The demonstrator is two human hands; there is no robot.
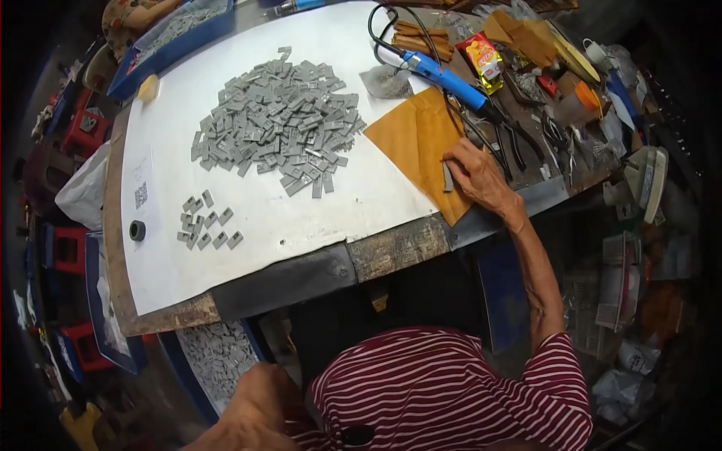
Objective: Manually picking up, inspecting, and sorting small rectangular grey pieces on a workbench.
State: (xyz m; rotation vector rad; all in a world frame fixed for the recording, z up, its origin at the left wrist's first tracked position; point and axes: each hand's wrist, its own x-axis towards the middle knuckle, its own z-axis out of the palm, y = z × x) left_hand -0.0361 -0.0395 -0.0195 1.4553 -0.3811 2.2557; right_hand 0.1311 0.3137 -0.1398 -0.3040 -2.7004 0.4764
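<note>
My right hand (pixel 481 177) rests over an orange-brown sheet (pixel 410 139) at the right of the table. Its fingers are closed on a small flat grey piece (pixel 447 177). Only bare skin of my left arm (pixel 252 406) shows at the lower edge; the left hand itself is out of sight. A large heap of similar grey rectangular pieces (pixel 278 116) lies on the white table covering (pixel 301 214). Several more grey pieces (pixel 207 219) sit apart in a small group at the left, some with dark slots.
A blue corded hand tool (pixel 447 79) lies beyond the sheet. Around it are pliers (pixel 515 143), a red-yellow packet (pixel 481 60) and a clear bag (pixel 386 81). Blue bins (pixel 173 45) stand at the far left, near another person's arm (pixel 143 15). Another bin (pixel 180 353) sits below the table.
</note>
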